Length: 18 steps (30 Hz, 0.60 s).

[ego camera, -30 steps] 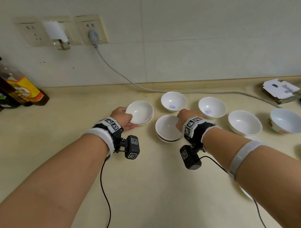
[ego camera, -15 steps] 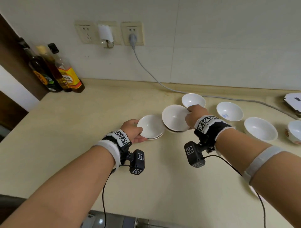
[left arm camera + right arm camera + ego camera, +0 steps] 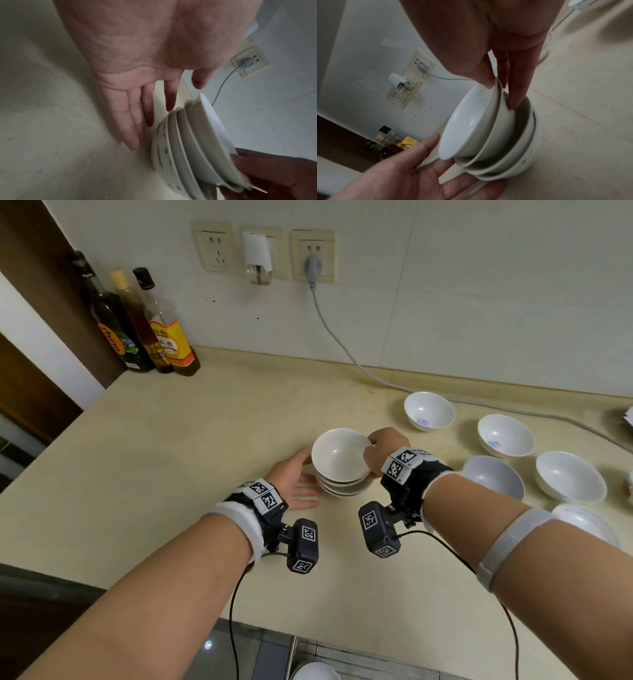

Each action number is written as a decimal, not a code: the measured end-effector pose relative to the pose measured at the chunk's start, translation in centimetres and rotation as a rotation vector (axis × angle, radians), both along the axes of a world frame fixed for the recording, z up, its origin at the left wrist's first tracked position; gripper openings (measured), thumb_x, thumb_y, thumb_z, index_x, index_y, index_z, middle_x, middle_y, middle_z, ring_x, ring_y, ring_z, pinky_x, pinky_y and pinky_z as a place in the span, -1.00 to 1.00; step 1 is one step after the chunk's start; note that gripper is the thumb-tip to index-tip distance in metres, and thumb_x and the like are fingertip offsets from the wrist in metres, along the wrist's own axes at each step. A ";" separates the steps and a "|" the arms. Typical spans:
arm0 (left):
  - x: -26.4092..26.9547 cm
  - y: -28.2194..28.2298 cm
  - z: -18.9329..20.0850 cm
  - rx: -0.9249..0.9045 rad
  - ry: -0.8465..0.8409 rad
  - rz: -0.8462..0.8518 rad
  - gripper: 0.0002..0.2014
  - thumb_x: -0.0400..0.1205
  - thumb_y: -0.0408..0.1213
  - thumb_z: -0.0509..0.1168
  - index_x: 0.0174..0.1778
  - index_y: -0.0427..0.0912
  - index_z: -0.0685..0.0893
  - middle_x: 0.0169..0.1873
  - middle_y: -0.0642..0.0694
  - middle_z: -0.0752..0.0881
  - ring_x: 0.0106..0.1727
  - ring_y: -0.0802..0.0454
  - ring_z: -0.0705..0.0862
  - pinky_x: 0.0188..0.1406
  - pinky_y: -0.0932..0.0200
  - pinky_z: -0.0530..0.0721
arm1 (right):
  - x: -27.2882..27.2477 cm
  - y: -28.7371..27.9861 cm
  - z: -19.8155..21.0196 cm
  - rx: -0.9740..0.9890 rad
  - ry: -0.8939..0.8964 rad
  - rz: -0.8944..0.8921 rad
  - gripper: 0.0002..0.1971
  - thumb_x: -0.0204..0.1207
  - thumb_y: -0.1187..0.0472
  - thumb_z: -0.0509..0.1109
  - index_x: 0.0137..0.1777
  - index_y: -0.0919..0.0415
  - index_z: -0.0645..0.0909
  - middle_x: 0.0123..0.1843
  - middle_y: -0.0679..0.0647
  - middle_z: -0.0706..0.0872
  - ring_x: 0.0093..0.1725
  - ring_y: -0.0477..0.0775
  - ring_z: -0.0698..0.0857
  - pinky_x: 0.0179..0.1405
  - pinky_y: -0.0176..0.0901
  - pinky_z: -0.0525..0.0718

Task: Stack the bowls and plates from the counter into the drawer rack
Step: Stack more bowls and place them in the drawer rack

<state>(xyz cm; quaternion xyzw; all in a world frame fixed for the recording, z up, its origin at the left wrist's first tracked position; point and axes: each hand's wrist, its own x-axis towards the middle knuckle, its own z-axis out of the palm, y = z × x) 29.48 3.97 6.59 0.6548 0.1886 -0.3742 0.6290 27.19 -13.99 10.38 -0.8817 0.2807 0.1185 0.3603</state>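
A stack of white bowls (image 3: 342, 470) sits on the beige counter (image 3: 171, 474). The right hand (image 3: 383, 450) pinches the top bowls' rim; the left hand (image 3: 294, 484), fingers straight, lies just beside the stack. More bowls (image 3: 565, 477) stand to the right.

Three bottles (image 3: 137, 323) stand together in my far left corner, against the wall. Above them sit three sockets (image 3: 263, 251); a grey plug (image 3: 312, 266) fills the right one, and its cable (image 3: 346, 350) trails down along the backsplash.
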 end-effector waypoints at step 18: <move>-3.3 -1.4 -1.2 -0.089 -0.084 0.059 -0.47 0.67 -0.55 0.13 0.59 -0.16 0.46 0.41 -0.34 0.59 0.30 -0.46 0.70 0.21 -0.30 0.76 | -4.0 1.1 -1.6 0.530 0.194 -0.168 -0.59 0.63 0.20 0.27 0.45 0.25 0.42 0.27 0.35 0.68 0.00 0.39 0.84 0.10 0.24 0.81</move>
